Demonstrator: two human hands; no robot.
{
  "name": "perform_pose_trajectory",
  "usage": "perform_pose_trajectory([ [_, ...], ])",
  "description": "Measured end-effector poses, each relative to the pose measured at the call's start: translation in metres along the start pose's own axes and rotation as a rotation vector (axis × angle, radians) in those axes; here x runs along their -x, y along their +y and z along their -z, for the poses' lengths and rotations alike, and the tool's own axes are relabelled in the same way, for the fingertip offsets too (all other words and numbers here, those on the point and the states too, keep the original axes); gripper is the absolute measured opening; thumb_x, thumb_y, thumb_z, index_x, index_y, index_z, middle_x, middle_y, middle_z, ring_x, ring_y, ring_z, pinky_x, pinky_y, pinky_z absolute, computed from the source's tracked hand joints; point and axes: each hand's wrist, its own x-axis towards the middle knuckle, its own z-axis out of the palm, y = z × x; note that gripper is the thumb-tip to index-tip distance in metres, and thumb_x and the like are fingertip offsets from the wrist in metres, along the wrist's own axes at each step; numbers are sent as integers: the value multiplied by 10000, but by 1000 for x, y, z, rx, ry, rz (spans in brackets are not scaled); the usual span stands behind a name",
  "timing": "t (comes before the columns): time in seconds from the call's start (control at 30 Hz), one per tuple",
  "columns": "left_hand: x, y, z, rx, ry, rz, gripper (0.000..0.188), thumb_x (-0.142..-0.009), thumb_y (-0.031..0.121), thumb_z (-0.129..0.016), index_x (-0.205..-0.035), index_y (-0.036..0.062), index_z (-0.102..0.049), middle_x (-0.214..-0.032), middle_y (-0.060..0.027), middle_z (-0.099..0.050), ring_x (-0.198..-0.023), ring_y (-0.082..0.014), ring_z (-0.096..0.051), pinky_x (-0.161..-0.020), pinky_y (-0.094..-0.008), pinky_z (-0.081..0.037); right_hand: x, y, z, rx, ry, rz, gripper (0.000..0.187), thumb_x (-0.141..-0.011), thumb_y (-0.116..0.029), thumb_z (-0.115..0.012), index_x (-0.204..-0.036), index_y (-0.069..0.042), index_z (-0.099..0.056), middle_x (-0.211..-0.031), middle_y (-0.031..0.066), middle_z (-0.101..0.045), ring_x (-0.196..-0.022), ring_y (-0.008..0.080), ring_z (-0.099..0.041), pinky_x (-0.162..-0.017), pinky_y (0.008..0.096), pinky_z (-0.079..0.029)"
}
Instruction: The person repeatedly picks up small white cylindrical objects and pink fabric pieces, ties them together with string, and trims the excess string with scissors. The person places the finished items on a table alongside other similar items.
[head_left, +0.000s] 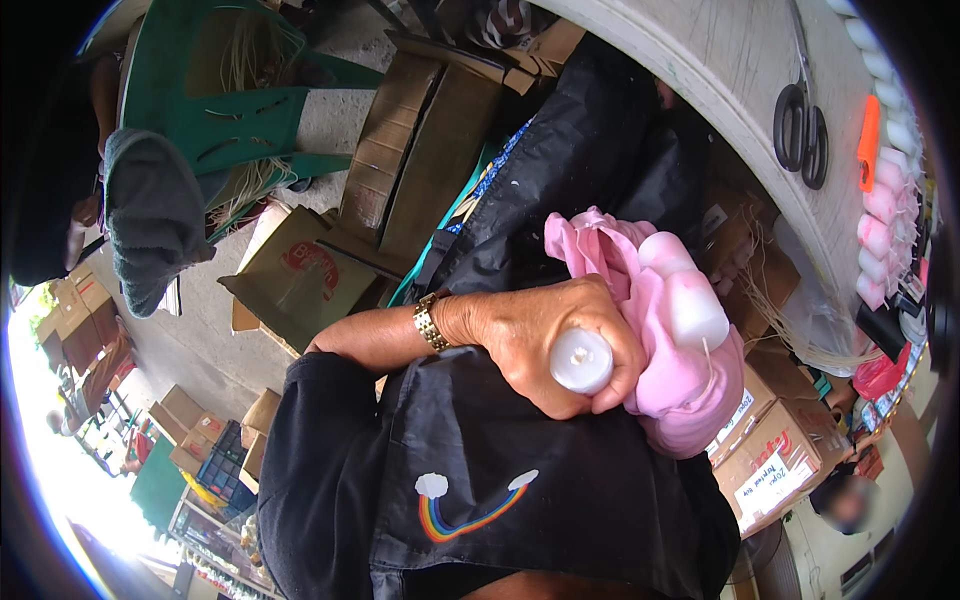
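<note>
My left hand (555, 345) comes in from the left with a gold watch on its wrist. Its fingers are wrapped round a white candle (581, 361), whose round end and wick face up. Close against that hand, on its right, is a bunched pink cloth (680, 405). Two more candles lie on the cloth's folds: a pink-tinted candle (665, 254) and a white candle (698, 318) with a wick trailing down. No skin of my right hand shows; the cloth may cover it, but I cannot tell.
A white table (690, 60) curves along the upper right, bearing black-handled scissors (801, 130), an orange cutter (868, 145) and rows of pink-and-white candles (876, 236). Cardboard boxes (775, 445) stand below it. An opened carton (310, 275) and a green chair (235, 115) are on the left.
</note>
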Motion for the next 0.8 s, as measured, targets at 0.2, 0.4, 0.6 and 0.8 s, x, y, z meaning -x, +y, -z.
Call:
perform_pose_trajectory([
  [0.2,0,-1,1,18,-13,40,100,-655,20,-697,-675,78,-617,-640,-2,-620,-562,-130,-606,-523,-256,-436,0,-1,-1,10,-13,10,475,-930,-337,-625,-1296,-67,-487,-1324,116,-479,-1263,211,-459,-1106,401,-306],
  [0.4,2,0,3,57,-34,85,87,-633,1,-659,-697,50,-626,-688,1,-628,-631,-96,-578,-585,-266,-453,-1,-3,-2,27,-28,15,484,-929,-341,-628,-1304,-72,-484,-1339,116,-477,-1276,212,-455,-1117,403,-300],
  [0.6,2,6,7,61,-75,160,93,-646,0,-664,-717,49,-628,-691,-3,-628,-636,-96,-577,-594,-268,-458,-7,1,-3,42,-46,34,494,-928,-346,-632,-1313,-76,-482,-1353,115,-474,-1290,213,-450,-1128,404,-294],
  [0.8,5,54,17,-377,158,112,174,-684,75,-780,-783,63,-637,-791,-33,-654,-782,-193,-649,-765,-340,-479,-20,28,-7,79,-80,94,503,-926,-350,-636,-1322,-81,-479,-1368,115,-471,-1304,214,-446,-1139,406,-288],
])
